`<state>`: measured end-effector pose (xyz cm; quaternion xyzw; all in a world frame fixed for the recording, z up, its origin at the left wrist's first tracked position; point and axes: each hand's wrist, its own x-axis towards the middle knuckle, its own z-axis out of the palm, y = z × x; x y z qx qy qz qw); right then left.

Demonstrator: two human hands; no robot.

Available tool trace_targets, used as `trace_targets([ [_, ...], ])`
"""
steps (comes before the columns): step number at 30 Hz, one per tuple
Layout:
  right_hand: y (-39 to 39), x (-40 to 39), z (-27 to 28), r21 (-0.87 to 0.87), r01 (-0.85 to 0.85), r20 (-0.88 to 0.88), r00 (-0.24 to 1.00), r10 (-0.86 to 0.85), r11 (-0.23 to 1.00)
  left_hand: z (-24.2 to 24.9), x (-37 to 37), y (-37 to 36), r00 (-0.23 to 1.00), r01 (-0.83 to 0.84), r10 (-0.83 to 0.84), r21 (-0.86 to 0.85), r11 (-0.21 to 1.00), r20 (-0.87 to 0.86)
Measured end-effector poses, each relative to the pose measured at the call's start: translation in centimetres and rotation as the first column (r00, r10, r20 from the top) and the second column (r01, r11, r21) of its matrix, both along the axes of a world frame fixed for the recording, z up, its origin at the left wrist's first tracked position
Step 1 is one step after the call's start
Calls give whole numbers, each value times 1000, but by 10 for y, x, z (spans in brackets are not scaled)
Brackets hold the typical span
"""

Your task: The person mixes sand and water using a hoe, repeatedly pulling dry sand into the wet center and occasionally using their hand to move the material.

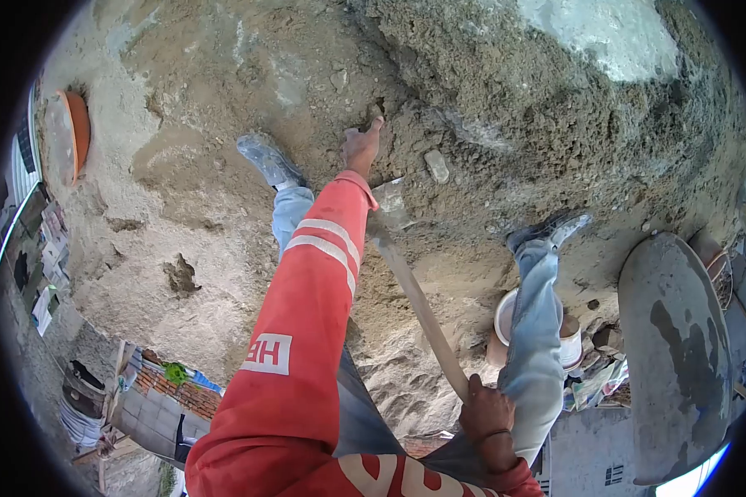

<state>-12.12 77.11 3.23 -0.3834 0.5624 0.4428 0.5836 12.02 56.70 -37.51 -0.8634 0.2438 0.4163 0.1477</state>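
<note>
My right hand is wrapped round the wooden handle of what looks like a shovel. The handle slants away to the upper left, and a pale flat blade rests on the dirt at its far end, partly hidden by my red left sleeve. My left arm stretches forward, and my left hand is low over the sandy soil beyond the blade. Its fingers are apart, with nothing visible in them. A flat pale stone lies to the right of that hand, at the foot of a soil heap.
My feet stand wide apart, beside the left shoe and right shoe marks. White buckets stand by my right leg. A large grey-stained pan leans at the right; an orange basin lies far left. Bricks are behind.
</note>
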Motion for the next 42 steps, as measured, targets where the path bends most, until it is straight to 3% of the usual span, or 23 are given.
trace_targets([
  [3, 12, -3, -4, 78, 90, 32, 995, -93, 993, -33, 6, 12, 997, 54, -55, -24, 998, -54],
  [5, 21, -6, -5, 69, 158, 35, 986, -160, 985, -61, 23, 21, 978, -124, 118, -27, 992, -169],
  [9, 22, -19, -2, 37, 313, 77, 946, -314, 949, -4, -2, 14, 914, -267, 264, 33, 963, -308],
  [10, 25, -21, 0, -4, 333, 138, 934, -330, 943, -20, 10, 27, 931, -326, 319, -12, 945, -179],
  [11, 28, -24, 2, -18, 375, 100, 923, -372, 927, 13, -6, 30, 940, -311, 288, -114, 944, -182],
  [13, 33, -27, 5, -125, 466, 216, 874, -434, 876, 51, -6, 38, 913, -326, 289, -89, 941, -288],
  [15, 41, -19, 3, -155, 505, 182, 859, -478, 849, 79, -9, 50, 888, -246, 83, -314, 917, -452],
  [17, 49, -13, 2, -255, 513, 212, 857, -470, 819, 104, -20, 59, 942, -10, -129, -410, 912, -310],
  [20, 76, 23, -16, -291, 485, 122, 874, -471, 825, 194, -126, 67, 859, 99, -302, -445, 890, -413],
  [22, 54, 7, -5, -265, 546, 157, 838, -523, 795, 227, -191, 75, 651, 490, -639, -416, 766, -410],
  [24, 44, 2, -1, -105, 573, 145, 817, -558, 813, 244, -267, 99, 499, 572, -727, -451, 685, -472],
  [26, 49, 16, -7, -154, 557, 134, 830, -541, 816, 277, -359, 144, 268, 596, -791, -550, 585, -550],
  [27, 45, 14, -6, -165, 574, 136, 818, -558, 802, 313, -408, 171, 37, 643, -805, -603, 473, -592],
  [28, 40, 11, -5, -175, 591, 138, 806, -575, 787, 330, -439, 213, -217, 565, -785, -731, 384, -580],
  [29, 38, 8, -4, -172, 610, 147, 792, -592, 774, 369, -477, 250, -371, 638, -609, -669, 382, -701],
  [30, 36, 3, -3, -166, 621, 155, 784, -602, 766, 402, -499, 295, -525, 519, -521, -738, 430, -673],
  [32, 37, -7, -2, -133, 633, 180, 772, -609, 763, 478, -523, 351, -751, 496, -373, -838, 227, -545],
  [34, 38, -9, -4, -94, 636, 211, 764, -610, 765, 516, -532, 377, -783, 548, -123, -769, 329, -610],
  [37, 44, -10, -7, -20, 623, 266, 757, -596, 782, 507, -527, 351, -758, 563, -136, -745, 358, -638],
  [39, 46, -12, -9, 22, 599, 296, 761, -577, 801, 456, -513, 304, -662, 452, -325, -705, 547, -676],
  [40, 45, -13, -10, 40, 585, 307, 765, -567, 810, 424, -496, 271, -539, 504, -380, -650, 569, -751],
  [41, 42, -10, -11, 62, 574, 316, 764, -562, 816, 384, -468, 240, -422, 514, -531, -677, 527, -735],
  [42, 41, -6, -11, 74, 558, 319, 772, -550, 827, 347, -428, 209, -212, 621, -695, -644, 447, -687],
])
